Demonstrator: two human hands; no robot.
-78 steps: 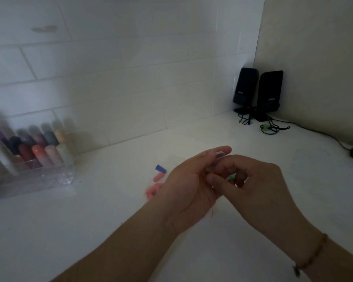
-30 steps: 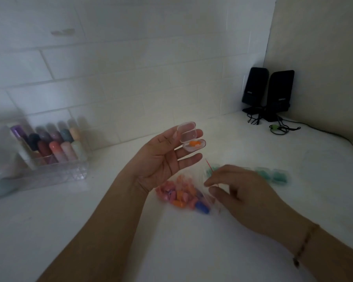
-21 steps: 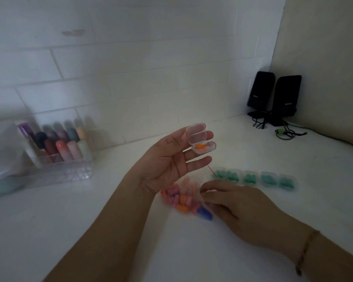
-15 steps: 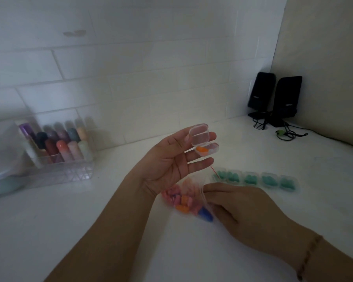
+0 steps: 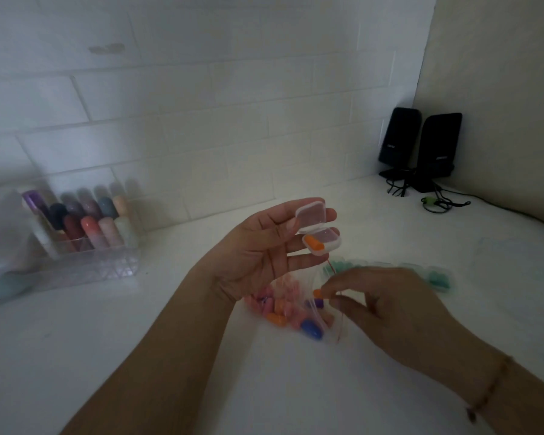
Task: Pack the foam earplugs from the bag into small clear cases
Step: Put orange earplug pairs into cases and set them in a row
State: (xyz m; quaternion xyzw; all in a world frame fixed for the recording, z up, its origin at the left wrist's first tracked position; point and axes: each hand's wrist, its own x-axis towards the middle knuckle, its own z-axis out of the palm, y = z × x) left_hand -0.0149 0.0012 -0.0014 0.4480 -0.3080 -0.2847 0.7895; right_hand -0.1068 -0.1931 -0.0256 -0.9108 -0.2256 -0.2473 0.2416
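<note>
Orange earplug [image 5: 317, 292] pinched in right fingers [image 5: 333, 285] | left fingers [image 5: 305, 262] spread under open case [image 5: 316, 229]

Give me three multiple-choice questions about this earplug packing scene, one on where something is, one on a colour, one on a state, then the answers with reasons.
1. Where is the open clear case?
A. on the counter
B. on the left hand's fingers
C. inside the bag

2. What colour is the earplug in that case?
A. orange
B. green
C. blue

3. What is the right hand doing?
A. lying flat
B. pinching an orange earplug
C. closing a lid

Answers: 1 B, the case rests on the left hand. 2 A, the cased earplug is orange. 3 B, the pinched earplug shows at its fingertips above the bag.
</note>
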